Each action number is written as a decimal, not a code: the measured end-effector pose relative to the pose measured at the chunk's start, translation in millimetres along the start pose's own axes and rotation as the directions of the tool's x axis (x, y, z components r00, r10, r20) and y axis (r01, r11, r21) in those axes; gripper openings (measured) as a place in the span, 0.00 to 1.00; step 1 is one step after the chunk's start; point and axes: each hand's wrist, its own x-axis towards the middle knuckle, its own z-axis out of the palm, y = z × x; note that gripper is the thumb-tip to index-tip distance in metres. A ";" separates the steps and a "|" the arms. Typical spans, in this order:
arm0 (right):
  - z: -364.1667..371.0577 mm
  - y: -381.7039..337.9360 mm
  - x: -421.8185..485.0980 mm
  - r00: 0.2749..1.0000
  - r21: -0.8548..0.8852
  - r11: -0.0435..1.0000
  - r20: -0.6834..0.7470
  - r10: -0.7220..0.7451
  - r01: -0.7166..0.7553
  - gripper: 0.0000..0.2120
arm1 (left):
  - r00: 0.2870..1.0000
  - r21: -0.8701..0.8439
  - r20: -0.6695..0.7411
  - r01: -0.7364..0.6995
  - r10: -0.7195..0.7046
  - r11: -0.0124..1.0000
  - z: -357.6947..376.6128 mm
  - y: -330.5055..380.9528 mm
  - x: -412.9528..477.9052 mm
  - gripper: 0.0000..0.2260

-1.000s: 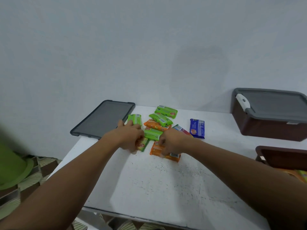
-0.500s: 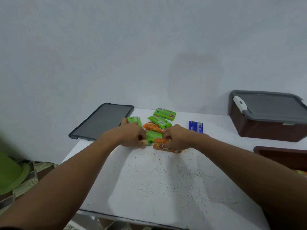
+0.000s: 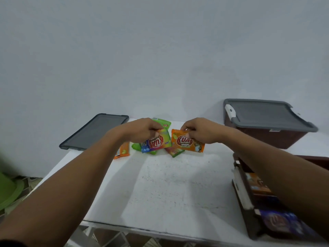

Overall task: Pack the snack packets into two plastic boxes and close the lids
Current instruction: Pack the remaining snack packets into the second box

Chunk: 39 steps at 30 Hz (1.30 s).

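Note:
My left hand (image 3: 142, 130) pinches a rainbow-coloured snack packet (image 3: 157, 142) by its top edge and holds it above the table. My right hand (image 3: 199, 130) pinches an orange snack packet (image 3: 187, 142) the same way. Under them lie a green packet (image 3: 161, 122), another green one (image 3: 138, 147), an orange packet (image 3: 122, 151) and a reddish one (image 3: 173, 150). An open brown box (image 3: 243, 196) at the right front holds several packets, partly hidden by my right arm. A second brown box with a grey lid on it (image 3: 263, 120) stands at the back right.
A loose grey lid (image 3: 94, 132) lies at the table's back left corner, overhanging the edge. The white table (image 3: 169, 189) ends close in front of me. A green object (image 3: 8, 189) stands on the floor to the left. A plain wall rises behind the table.
Both hands were pressed on the pile of packets; now each has lifted one packet off the table. The view has tilted down, showing the open box's contents.

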 end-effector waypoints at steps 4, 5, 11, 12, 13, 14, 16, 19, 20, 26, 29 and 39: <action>-21.1 23.3 -39.5 0.998 0.075 0.997 -0.062 0.020 -0.016 0.14 | 0.998 -0.118 -0.042 -0.060 0.055 0.991 14.0 42.8 10.8 0.17; -26.1 30.2 -49.9 0.997 0.093 0.996 -0.068 0.025 -0.019 0.14 | 0.997 -0.140 -0.045 -0.074 0.069 0.987 18.3 54.9 13.2 0.17; -52.3 80.9 -105.9 0.995 0.093 0.996 -0.098 0.016 -0.007 0.13 | 0.991 -0.162 -0.067 -0.122 0.113 0.979 45.8 128.0 24.8 0.16; -55.2 89.6 -115.1 0.995 0.090 0.996 -0.103 0.015 -0.005 0.13 | 0.992 -0.141 -0.064 -0.119 0.111 0.983 51.0 140.2 27.2 0.16; -57.7 98.6 -124.1 0.994 0.094 0.996 -0.104 0.016 -0.006 0.13 | 0.992 -0.119 -0.064 -0.113 0.106 0.986 56.3 152.2 29.9 0.16; -60.3 106.9 -133.9 0.995 0.102 0.995 -0.101 0.016 -0.005 0.13 | 0.992 -0.108 -0.068 -0.112 0.105 0.988 62.2 164.4 32.3 0.16; -65.3 123.0 -152.8 0.995 0.117 0.993 -0.098 0.017 -0.006 0.13 | 0.990 -0.097 -0.084 -0.125 0.117 0.987 74.7 187.7 36.1 0.15; -70.9 147.0 -179.7 0.995 0.153 0.988 -0.093 0.021 -0.007 0.14 | 0.986 -0.113 -0.106 -0.140 0.128 0.984 94.6 217.7 41.2 0.15; -72.3 154.5 -188.3 0.996 0.166 0.986 -0.091 0.022 -0.007 0.14 | 0.986 -0.130 -0.111 -0.142 0.128 0.981 100.6 225.9 42.6 0.15; -72.8 194.0 -227.5 0.998 0.246 0.968 0.042 0.046 -0.055 0.13 | 0.989 -0.183 -0.030 -0.151 0.148 0.971 133.7 259.6 51.1 0.14; -61.8 211.0 -238.9 0.987 0.327 0.939 0.146 0.065 -0.110 0.12 | 0.987 -0.195 0.062 -0.131 0.145 0.972 151.1 268.4 54.4 0.13; -15.4 225.3 -255.2 0.926 0.117 0.987 0.374 0.056 -0.107 0.15 | 0.952 -0.085 0.305 0.026 0.001 0.996 194.7 278.5 55.9 0.08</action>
